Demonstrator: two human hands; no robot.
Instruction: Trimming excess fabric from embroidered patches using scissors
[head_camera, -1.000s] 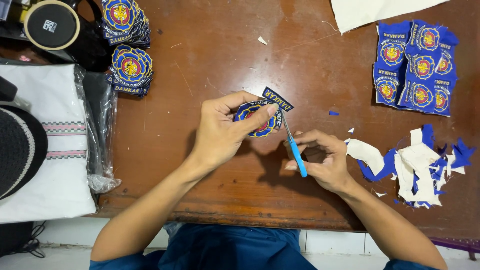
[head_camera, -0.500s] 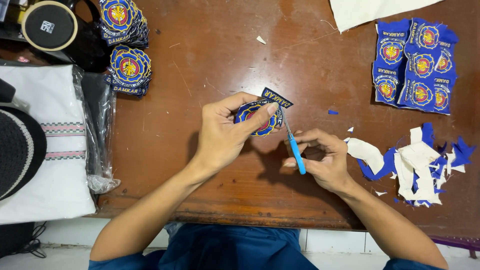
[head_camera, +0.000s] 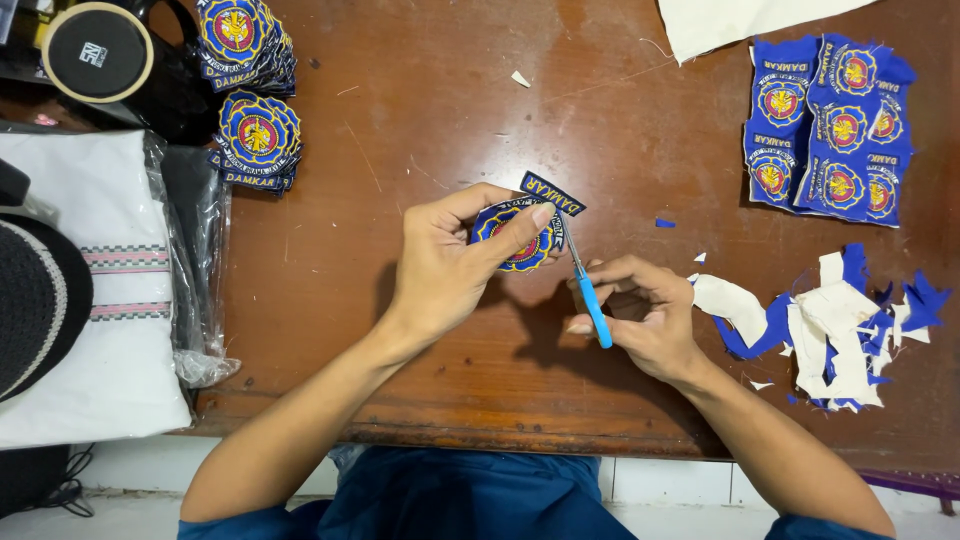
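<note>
Head view looks straight down on a brown wooden desk (head_camera: 420, 120) that fills most of the frame, scuffed and scratched. At its left edge lies a white folded cloth (head_camera: 100, 300) in clear plastic wrap, with a black woven cap (head_camera: 35, 300) resting on it. Off-white fabric (head_camera: 740, 20) pokes in at the top edge.

At the right side, a sheet of uncut blue patches (head_camera: 830, 130) lies flat, and below it sits a heap of blue and white fabric scraps (head_camera: 830, 330). At the upper left, two stacks of finished round patches (head_camera: 250, 90) stand near a black round object with a cream rim (head_camera: 97, 50).

Near the middle of the desk, the left hand (head_camera: 450, 265) is clamped on an embroidered blue and yellow patch (head_camera: 520, 235), thumb across its face and fingers behind, holding it just above the wood. The right hand (head_camera: 645, 315) is closed around small scissors with a blue handle (head_camera: 590, 300); their thin metal blades point up and touch the patch's right edge. The two hands are close together but not touching.

A few tiny blue and white snippets (head_camera: 665, 223) lie scattered between the hands and the scrap heap.
</note>
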